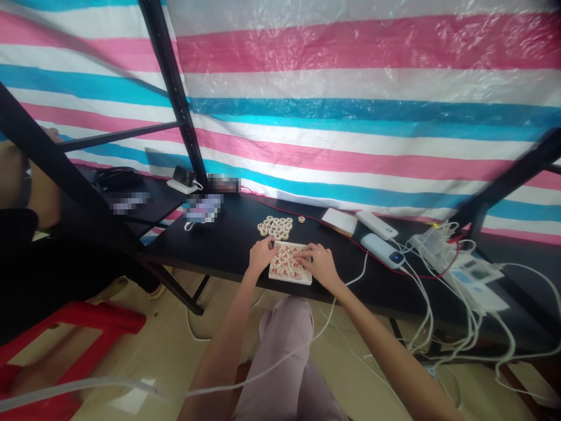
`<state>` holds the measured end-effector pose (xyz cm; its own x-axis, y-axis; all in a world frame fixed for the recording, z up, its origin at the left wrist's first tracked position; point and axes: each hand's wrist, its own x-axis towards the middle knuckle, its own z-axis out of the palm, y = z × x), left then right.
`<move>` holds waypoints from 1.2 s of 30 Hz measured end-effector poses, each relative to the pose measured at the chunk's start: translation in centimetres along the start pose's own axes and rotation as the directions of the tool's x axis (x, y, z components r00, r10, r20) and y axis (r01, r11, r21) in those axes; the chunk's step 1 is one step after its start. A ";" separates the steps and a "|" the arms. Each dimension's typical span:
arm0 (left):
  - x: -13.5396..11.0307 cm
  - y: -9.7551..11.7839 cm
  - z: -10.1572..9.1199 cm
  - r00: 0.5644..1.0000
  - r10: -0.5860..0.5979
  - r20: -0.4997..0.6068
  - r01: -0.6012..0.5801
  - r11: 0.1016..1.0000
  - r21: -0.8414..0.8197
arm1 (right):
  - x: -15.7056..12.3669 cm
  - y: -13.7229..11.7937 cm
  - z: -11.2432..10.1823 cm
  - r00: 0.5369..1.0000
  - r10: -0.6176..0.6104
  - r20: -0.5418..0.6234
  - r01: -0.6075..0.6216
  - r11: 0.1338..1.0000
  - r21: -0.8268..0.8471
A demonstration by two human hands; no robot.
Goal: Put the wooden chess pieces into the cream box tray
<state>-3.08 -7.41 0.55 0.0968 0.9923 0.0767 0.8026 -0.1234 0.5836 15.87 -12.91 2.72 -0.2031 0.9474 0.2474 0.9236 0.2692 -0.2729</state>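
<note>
A shallow white box sits near the front edge of the black table, filled with round xiangqi pieces marked in red. At its left rim my left hand is closed, fingers against the side and corner. My right hand reaches over the right side, its fingertips brought together on a xiangqi piece and partly covering it. Just behind the box, a cluster of pieces with dark markings lies on the table. One more loose piece rests apart to the right of that cluster.
On the right lie a white-topped flat box, two power banks and a tangle of white cables with a power strip. A phone on a stand is at left. A red stool and another person's arm are beyond.
</note>
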 end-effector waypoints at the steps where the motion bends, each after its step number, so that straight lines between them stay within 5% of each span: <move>1: 0.0 -0.1 0.1 1.000 0.005 -0.003 -0.005 1.000 0.000 | -0.2 0.0 -0.1 1.000 -0.011 -0.010 0.011 1.000 0.015; 17: 0.2 -0.4 0.3 1.000 0.025 -0.007 -0.025 1.000 -0.011 | -1.6 0.2 -0.1 0.997 -0.071 0.014 0.070 0.996 0.047; 24: 0.2 -0.4 0.4 1.000 0.017 -0.009 -0.018 1.000 -0.015 | -1.8 0.5 -1.0 0.959 -0.242 0.149 0.224 0.966 0.130; 36: 0.2 -0.5 0.5 0.999 0.010 -0.035 -0.011 1.000 -0.023 | -1.7 0.1 -0.7 0.965 -0.219 0.147 0.200 0.971 0.134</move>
<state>-3.17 -7.16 -0.12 0.0847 0.9902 0.1107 0.7879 -0.1346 0.6010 16.51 -14.63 2.87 -0.4461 0.8802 0.1621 0.8122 0.4742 -0.3398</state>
